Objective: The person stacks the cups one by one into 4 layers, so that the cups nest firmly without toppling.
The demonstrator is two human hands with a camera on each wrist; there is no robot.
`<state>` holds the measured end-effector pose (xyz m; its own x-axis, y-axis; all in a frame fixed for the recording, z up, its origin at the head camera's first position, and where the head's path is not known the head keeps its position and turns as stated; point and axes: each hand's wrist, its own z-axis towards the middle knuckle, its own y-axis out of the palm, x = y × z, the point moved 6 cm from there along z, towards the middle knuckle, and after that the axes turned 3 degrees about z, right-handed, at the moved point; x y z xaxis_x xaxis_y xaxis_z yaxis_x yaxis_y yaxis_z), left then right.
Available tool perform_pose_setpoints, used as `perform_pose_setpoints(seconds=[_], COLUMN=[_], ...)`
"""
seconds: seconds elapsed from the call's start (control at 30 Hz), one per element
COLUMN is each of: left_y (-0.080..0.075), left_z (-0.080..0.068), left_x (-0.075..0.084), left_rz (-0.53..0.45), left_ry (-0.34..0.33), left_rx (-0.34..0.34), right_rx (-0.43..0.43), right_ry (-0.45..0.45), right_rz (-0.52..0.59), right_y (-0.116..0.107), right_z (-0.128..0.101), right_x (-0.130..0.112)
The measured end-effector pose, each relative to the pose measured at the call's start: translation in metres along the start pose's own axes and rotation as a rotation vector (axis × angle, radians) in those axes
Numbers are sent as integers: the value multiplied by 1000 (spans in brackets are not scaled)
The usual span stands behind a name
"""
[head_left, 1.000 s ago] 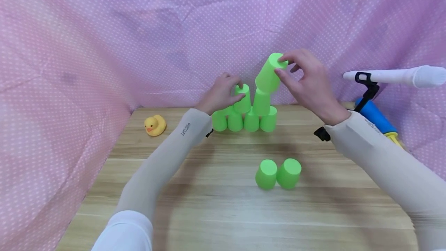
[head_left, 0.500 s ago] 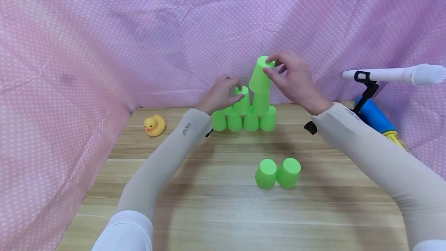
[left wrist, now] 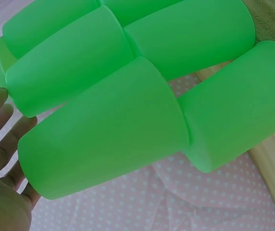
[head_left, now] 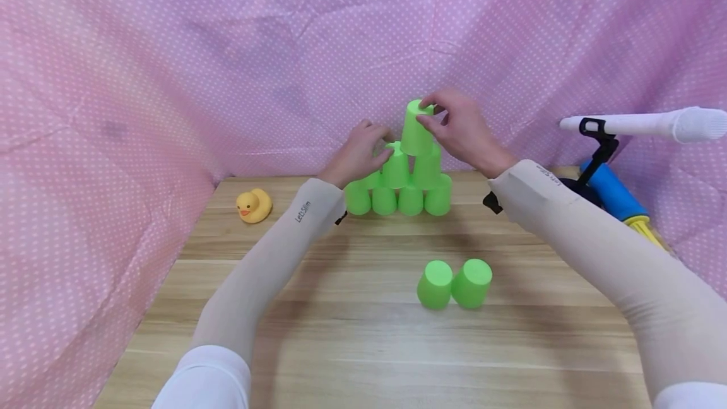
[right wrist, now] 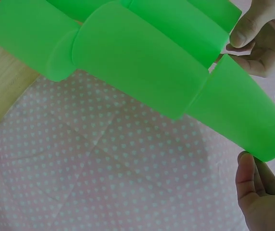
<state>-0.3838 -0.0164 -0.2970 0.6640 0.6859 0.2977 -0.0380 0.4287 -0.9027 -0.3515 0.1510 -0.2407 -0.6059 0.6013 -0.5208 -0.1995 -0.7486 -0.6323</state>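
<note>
Green cups stand upside down in a pyramid at the table's back. With thumb and fingers, my right hand (head_left: 462,128) pinches the narrow closed end of a green cup (head_left: 416,131). That cup is upside down, its rim at the tops of the middle (head_left: 396,169) and right (head_left: 427,169) second-row cups; whether it fully rests there I cannot tell. My left hand (head_left: 360,151) curls its thumb and fingers about the top of the middle second-row cup, partly hiding the left one (left wrist: 104,134). The bottom row (head_left: 411,201) sits on the wooden table (head_left: 341,346).
Two more upside-down green cups (head_left: 435,286) stand side by side nearer the front. A yellow rubber duck (head_left: 254,206) sits at left. A white microphone (head_left: 642,124) on a black stand and a blue-and-yellow object (head_left: 616,194) are at right. Pink dotted cloth (head_left: 272,68) hangs behind.
My right hand has moved left and slightly down with its cup, from above the right second-row cup to over the gap beside the middle one. The left hand has hardly moved.
</note>
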Motion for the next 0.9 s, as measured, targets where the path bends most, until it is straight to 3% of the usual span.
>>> perform_pose_setpoints(seconds=[0.6,0.9], left_y=[0,-19], left_z=[0,-13], left_x=[-3,11], left_rz=[15,50], left_ry=[-10,100], left_rx=[-6,141], right_rx=[-53,-33], right_ry=[59,48], right_rz=[15,32], right_y=[4,-7], right_z=[5,-11], right_x=[2,1])
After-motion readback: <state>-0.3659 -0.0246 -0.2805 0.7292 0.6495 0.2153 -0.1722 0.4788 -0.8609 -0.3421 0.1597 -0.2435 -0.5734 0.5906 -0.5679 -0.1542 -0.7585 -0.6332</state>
